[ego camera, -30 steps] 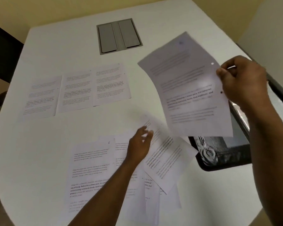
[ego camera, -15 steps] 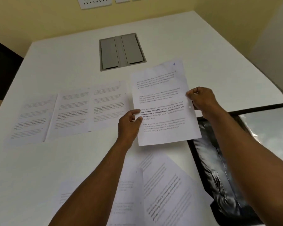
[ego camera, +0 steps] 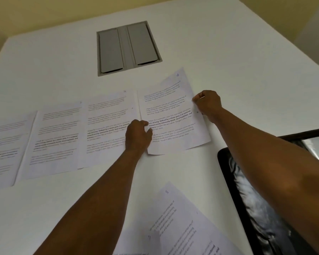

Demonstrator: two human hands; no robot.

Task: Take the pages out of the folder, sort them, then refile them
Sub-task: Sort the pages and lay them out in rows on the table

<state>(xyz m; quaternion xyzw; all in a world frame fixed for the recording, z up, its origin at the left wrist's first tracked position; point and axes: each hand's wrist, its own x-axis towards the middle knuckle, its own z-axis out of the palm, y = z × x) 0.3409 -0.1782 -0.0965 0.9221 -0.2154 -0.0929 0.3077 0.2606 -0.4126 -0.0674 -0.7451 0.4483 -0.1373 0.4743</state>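
Page 4 (ego camera: 173,115), thin and floppy, lies at the row's right end; the left hand (ego camera: 137,136) pinches its left edge, the right hand (ego camera: 207,103) its right. Edge grips suit it.

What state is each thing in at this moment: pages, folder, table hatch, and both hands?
Printed white page marked 4: held at both side edges, near corner lifted.
Row of three printed pages: flat, side by side.
Loose printed pages near the camera: skewed, overlapping.
Black folder with clear sleeves: lying open.
Grey double-flap table hatch: flaps shut.
Left hand: pinching page 4.
Right hand: gripping page 4.
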